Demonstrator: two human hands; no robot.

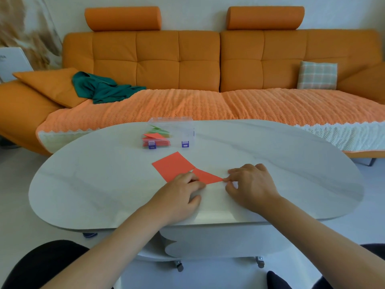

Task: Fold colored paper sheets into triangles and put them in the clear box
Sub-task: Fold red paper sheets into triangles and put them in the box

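A folded red paper [208, 175], triangular in outline, lies flat on the white oval worktop [270, 163] near its front edge, held at both ends. The left hand [183, 190] rests palm down on its left end, fingers [190, 180] stretched forward and pressing the paper onto the surface, the thumb lying off to the side on the bare worktop. The right hand [250, 184] takes the pointed right tip of the paper, forefinger and thumb closed narrowly on it in a pinch, with the other fingers curled behind. Just behind and to the left, touching the folded piece at one corner, a flat red sheet [173, 165] lies as an unfolded square, its near corner partly under the left hand. Further back, near the far edge of the worktop, stands the clear box [185, 127] with two purple latches [185, 144] on its front; folded triangles [157, 138] in red and green are stacked in its left part. Beyond the worktop is an orange sofa [198, 65] with a green cloth [104, 88] crumpled on its left side and a checked cushion [317, 75] at the right.
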